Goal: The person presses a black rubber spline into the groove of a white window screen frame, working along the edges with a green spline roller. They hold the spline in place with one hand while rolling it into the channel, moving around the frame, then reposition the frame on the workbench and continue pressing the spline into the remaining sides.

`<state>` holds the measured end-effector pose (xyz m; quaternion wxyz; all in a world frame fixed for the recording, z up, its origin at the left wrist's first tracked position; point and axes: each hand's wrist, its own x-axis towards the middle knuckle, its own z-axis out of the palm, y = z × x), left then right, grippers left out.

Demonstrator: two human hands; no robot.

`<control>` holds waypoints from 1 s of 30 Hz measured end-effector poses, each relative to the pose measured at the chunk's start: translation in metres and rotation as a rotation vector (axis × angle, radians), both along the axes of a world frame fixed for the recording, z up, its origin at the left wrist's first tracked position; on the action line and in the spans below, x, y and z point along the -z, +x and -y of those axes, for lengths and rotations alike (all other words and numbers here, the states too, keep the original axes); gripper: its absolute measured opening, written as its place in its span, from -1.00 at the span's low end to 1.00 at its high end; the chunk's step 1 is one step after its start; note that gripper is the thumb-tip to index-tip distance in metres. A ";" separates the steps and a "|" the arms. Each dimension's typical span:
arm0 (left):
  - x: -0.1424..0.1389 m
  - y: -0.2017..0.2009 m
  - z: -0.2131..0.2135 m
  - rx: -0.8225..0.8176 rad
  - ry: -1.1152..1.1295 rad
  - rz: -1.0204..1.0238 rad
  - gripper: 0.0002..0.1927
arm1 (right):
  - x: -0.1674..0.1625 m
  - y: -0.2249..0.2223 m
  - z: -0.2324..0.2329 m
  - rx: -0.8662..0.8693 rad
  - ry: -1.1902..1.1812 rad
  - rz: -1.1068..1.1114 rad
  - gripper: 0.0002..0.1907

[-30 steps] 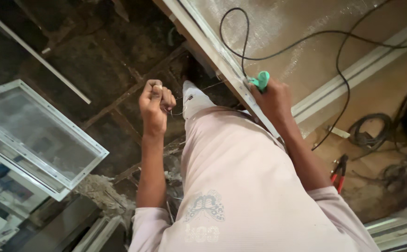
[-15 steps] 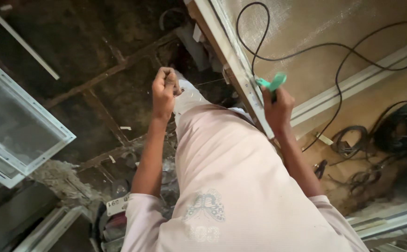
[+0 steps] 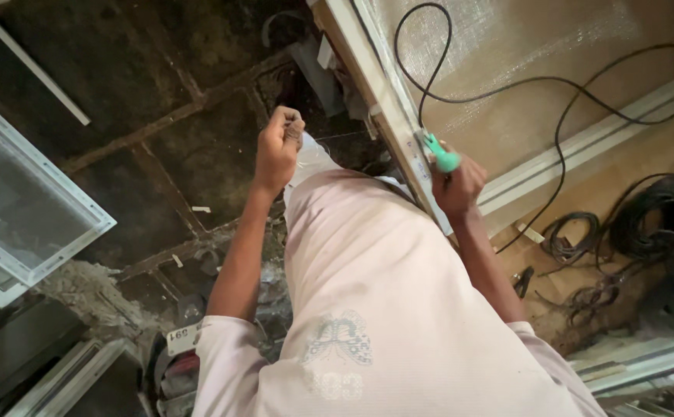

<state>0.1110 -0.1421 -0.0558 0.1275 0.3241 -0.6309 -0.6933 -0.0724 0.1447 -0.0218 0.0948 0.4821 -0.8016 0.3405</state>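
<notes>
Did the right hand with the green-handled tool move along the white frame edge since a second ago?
Cannot tell: the camera shifted. The right hand keeps the green-handled tool pressed at the white frame edge, beside the black cable.

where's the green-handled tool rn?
In the head view, right of centre: the green-handled tool is in the right hand, pressed against the white frame rail, beside the black cable.

Glossy green plastic tool handle (image 3: pixel 443 157)

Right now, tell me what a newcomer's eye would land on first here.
The green tool in the right hand, pressed against the white frame at centre. Next, the left hand, a raised fist over the dark floor. Then the black cable looping across the mesh panel, upper right.
</notes>
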 end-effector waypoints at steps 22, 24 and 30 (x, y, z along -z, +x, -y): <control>-0.009 -0.032 -0.021 0.286 -0.822 0.006 -0.55 | -0.073 0.034 0.036 0.252 -0.310 0.603 -0.71; -0.001 -0.033 -0.022 0.294 -0.784 0.012 -0.56 | -0.074 0.034 0.036 0.242 -0.513 0.447 -0.71; 0.012 -0.024 -0.021 0.285 -0.768 0.014 -0.61 | -0.030 0.044 0.056 0.268 0.596 0.419 -0.72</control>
